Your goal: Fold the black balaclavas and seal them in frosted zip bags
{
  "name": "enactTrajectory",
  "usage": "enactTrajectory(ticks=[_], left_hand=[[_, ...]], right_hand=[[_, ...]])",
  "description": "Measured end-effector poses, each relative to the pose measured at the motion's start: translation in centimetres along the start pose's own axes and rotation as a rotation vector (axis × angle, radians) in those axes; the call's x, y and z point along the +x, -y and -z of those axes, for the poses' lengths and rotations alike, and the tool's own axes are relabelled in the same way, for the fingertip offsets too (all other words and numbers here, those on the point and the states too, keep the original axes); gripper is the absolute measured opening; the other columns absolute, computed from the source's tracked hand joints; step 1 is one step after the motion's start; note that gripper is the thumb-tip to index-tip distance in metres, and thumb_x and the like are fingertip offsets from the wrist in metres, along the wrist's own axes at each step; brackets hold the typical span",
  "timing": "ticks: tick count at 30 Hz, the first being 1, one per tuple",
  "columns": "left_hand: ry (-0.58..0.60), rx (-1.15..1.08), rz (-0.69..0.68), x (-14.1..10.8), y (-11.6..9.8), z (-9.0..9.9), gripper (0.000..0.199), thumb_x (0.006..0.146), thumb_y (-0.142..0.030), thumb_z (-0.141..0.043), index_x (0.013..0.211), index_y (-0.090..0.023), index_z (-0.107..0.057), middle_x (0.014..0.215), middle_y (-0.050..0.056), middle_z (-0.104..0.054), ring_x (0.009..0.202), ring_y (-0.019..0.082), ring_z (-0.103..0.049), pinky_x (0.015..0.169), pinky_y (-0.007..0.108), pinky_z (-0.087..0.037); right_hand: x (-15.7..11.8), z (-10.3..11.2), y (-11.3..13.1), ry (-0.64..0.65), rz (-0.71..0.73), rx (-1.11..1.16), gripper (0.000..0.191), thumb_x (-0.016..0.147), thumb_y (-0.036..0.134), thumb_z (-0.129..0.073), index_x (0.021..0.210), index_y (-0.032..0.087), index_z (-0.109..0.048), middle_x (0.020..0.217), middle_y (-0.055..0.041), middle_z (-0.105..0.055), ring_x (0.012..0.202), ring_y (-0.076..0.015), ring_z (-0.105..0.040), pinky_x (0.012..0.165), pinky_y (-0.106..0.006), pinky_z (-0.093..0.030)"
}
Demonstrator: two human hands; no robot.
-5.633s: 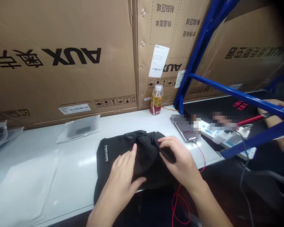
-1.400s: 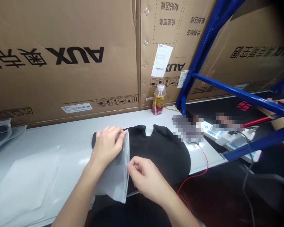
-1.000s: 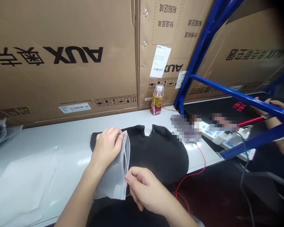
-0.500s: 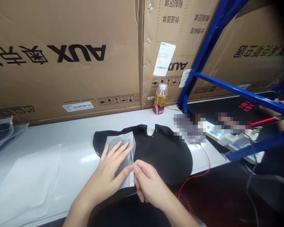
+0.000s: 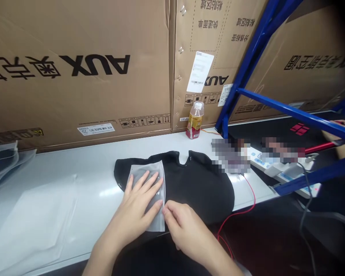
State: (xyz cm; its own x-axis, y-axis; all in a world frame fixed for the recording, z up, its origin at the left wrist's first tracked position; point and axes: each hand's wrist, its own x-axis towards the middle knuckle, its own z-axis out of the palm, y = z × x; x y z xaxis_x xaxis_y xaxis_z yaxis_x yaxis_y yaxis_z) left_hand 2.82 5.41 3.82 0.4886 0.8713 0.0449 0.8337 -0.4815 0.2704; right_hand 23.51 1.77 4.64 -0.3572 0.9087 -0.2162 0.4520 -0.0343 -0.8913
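Note:
A small clear zip bag [image 5: 148, 168] lies on a black, curved cloth piece [image 5: 198, 188], its zip strip running along the right side. My left hand [image 5: 140, 199] presses flat on the bag with fingers spread. At the zip strip's lower part, my right hand [image 5: 182, 222] is closed in a pinch on the bag's edge; the fingertips hide the exact spot they grip. What the bag holds, if anything, is hard to make out under the hand.
More clear bags lie on the white table [image 5: 100, 168]: a flat stack [image 5: 31, 226] and zip bags [image 5: 2, 161] at left. A drink bottle [image 5: 194, 120] stands before large cartons [image 5: 83, 96]. At right are a blue frame [image 5: 238, 84], a red cable [image 5: 253, 191] and another person's hand [image 5: 337, 130].
The zip edge, bulging outward before, now lies straight and flat. My right hand has shifted slightly down along it. My left hand stays on the bag.

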Motion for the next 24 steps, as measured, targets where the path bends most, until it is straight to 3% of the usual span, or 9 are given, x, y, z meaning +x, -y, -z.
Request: enactTrajectory(ticks=[5, 12, 15, 18, 20, 24], left_hand=[[-0.030, 0.019, 0.014, 0.4, -0.1, -0.6, 0.059, 0.109, -0.044, -0.042, 0.166, -0.037, -0.030, 0.172, -0.002, -0.035, 0.163, 0.032, -0.022, 0.130, 0.070, -0.011], [-0.106, 0.009, 0.026, 0.7, -0.1, -1.1, 0.054, 0.111, -0.040, -0.040, 0.164, -0.036, -0.036, 0.170, -0.002, -0.039, 0.161, 0.029, -0.028, 0.131, 0.068, -0.015], [-0.154, -0.024, 0.025, 0.5, 0.0, -1.2, 0.053, 0.111, -0.037, -0.040, 0.164, -0.035, -0.037, 0.169, -0.001, -0.042, 0.160, 0.029, -0.031, 0.132, 0.066, -0.016], [-0.187, -0.044, 0.027, 0.4, 0.1, -1.4, 0.054, 0.111, -0.037, -0.041, 0.165, -0.033, -0.036, 0.168, 0.001, -0.043, 0.160, 0.029, -0.032, 0.132, 0.064, -0.018], [-0.219, -0.061, 0.035, 0.3, 0.2, -1.5, 0.053, 0.111, -0.037, -0.041, 0.164, -0.033, -0.038, 0.169, 0.002, -0.043, 0.159, 0.029, -0.033, 0.132, 0.063, -0.021], [-0.304, -0.097, 0.087, 0.0, 0.1, -1.7, 0.050, 0.111, -0.036, -0.037, 0.161, -0.033, -0.042, 0.168, 0.001, -0.044, 0.160, 0.028, -0.033, 0.131, 0.062, -0.025]], right_hand=[[-0.1, 0.1, 0.1, 0.045, -0.038, -0.011, 0.042, 0.107, 0.039, -0.042, 0.069, 0.023, -0.037, 0.056, 0.0061, -0.047, 0.041, -0.0084, -0.049, 0.044, -0.023, -0.023], [-0.5, 0.0, 0.0, 0.126, -0.090, 0.047, 0.041, 0.108, 0.042, -0.039, 0.071, 0.023, -0.042, 0.055, 0.0066, -0.049, 0.039, -0.0102, -0.053, 0.041, -0.021, -0.031], [0.0, 1.1, 0.1, -0.005, -0.002, -0.061, 0.034, 0.106, 0.036, -0.046, 0.077, 0.022, -0.055, 0.064, 0.0035, -0.060, 0.053, -0.0123, -0.058, 0.051, -0.023, -0.035], [1.3, 2.4, 0.3, -0.159, 0.099, -0.114, 0.017, 0.105, 0.028, -0.050, 0.106, 0.025, -0.067, 0.078, 0.0019, -0.068, 0.067, -0.0152, -0.063, 0.062, -0.025, -0.042], [2.4, 2.6, 0.5, -0.183, 0.160, -0.149, 0.021, 0.103, 0.025, -0.055, 0.120, 0.027, -0.067, 0.086, 0.0015, -0.070, 0.074, -0.0162, -0.065, 0.068, -0.026, -0.045], [3.9, 1.7, 0.6, -0.232, 0.182, -0.268, 0.026, 0.100, 0.023, -0.060, 0.125, 0.026, -0.066, 0.102, -0.0011, -0.070, 0.085, -0.0181, -0.068, 0.076, -0.029, -0.049]])
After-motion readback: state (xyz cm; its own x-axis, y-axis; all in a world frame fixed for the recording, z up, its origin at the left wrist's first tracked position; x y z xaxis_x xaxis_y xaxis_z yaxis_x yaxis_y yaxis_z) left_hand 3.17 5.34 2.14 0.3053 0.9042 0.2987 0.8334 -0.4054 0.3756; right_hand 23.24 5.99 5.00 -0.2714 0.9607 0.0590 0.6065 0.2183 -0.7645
